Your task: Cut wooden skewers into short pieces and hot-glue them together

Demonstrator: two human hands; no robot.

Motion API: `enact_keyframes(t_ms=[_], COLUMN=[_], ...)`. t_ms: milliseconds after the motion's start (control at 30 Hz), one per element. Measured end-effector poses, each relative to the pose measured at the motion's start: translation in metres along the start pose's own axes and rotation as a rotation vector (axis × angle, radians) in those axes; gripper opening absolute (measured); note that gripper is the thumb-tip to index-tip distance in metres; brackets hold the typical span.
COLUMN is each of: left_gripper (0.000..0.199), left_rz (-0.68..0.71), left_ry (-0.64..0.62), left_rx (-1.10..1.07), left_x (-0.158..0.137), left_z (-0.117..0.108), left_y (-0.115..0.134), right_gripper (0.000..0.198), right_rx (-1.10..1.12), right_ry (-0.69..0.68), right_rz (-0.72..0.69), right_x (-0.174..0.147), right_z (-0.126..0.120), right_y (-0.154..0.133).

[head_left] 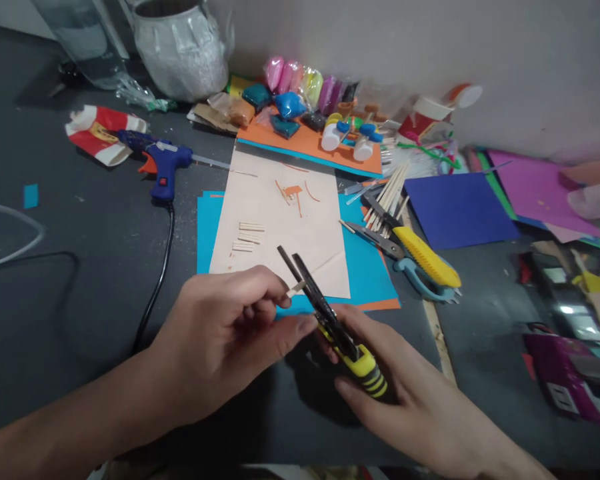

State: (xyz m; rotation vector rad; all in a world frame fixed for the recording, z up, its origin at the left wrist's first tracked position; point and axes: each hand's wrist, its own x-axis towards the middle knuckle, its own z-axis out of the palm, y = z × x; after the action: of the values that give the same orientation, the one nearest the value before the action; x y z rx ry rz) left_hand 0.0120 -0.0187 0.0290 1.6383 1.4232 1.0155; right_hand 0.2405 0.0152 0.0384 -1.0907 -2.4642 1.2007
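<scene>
My left hand [230, 327] is closed, pinching a thin wooden stick [296, 289] at the fingertips. The stick passes by the parted jaws of long-nosed pliers [325, 310]; whether they touch it I cannot tell. My right hand [410, 393] is wrapped around the yellow-and-black handles of the pliers. My left thumb tip is close to the pliers' joint. Beyond the hands, several short cut stick pieces [250, 238] lie in small groups on a cream sheet [280, 267]. Orange paper scraps [294, 191] lie farther up this sheet.
At left lies a blue glue gun [165, 163] with its cable. To the right are a yellow cutter [425, 255], blue-handled pliers [420, 279] and a bundle of sticks [391, 193]. Clay packets [290, 105] and a silver pot [177, 53] stand behind.
</scene>
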Motion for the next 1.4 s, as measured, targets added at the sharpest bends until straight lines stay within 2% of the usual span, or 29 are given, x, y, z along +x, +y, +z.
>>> enact_keyframes(t_ms=[67, 167, 267, 333, 400, 467, 533, 633, 700, 833, 967, 1167, 1400], left_gripper=[0.023, 0.060, 0.078, 0.089, 0.107, 0.131, 0.142, 0.129, 0.126, 0.146, 0.155, 0.144, 0.143], left_rz=[-0.085, -0.179, -0.267, -0.350, -0.458, -0.461, -0.409, -0.327, -0.313, -0.351, -0.369, -0.342, -0.380], left_ry=[-0.028, -0.061, -0.244, -0.304, -0.233, -0.105, 0.002, 0.083, 0.073, 0.015, 0.043, -0.034, -0.023], left_rx=[-0.117, -0.371, -0.746, -0.950, -1.048, -1.091, -1.053, -0.888, -0.798, -0.615, -0.421, -0.427, -0.463], left_x=[-0.004, -0.013, -0.019, -0.020, -0.019, -0.017, -0.016, -0.015, -0.016, -0.018, -0.019, -0.017, -0.013], left_z=[0.008, 0.022, 0.035, 0.042, 0.046, 0.047, 0.045, 0.041, 0.040, 0.048, 0.060, 0.057, 0.053], left_y=[-0.001, -0.002, -0.002, -0.001, -0.002, -0.003, -0.004, -0.007, -0.009, -0.012, -0.017, -0.017, -0.009], right_gripper=[0.057, 0.057, 0.054, 0.049, 0.041, 0.031, 0.022, 0.015, 0.015, 0.014, 0.012, 0.010, 0.013], right_rx=[0.036, 0.128, 0.248, 0.336, 0.456, 0.570, 0.633, 0.668, 0.681, 0.703, 0.735, 0.749, 0.738], right_ry=[0.032, 0.062, 0.085, 0.092, 0.106, 0.132, 0.155, 0.190, 0.215, 0.266, 0.292, 0.308, 0.298], right_rz=[-0.025, -0.040, -0.006, 0.049, 0.113, 0.148, 0.149, 0.133, 0.126, 0.132, 0.145, 0.155, 0.145], right_x=[0.003, 0.008, 0.015, 0.022, 0.032, 0.044, 0.058, 0.072, 0.076, 0.072, 0.066, 0.065, 0.068], right_z=[-0.001, 0.002, 0.012, 0.022, 0.031, 0.038, 0.042, 0.047, 0.049, 0.051, 0.054, 0.057, 0.059], right_y=[-0.003, -0.009, -0.014, -0.017, -0.022, -0.029, -0.038, -0.048, -0.051, -0.044, -0.035, -0.032, -0.031])
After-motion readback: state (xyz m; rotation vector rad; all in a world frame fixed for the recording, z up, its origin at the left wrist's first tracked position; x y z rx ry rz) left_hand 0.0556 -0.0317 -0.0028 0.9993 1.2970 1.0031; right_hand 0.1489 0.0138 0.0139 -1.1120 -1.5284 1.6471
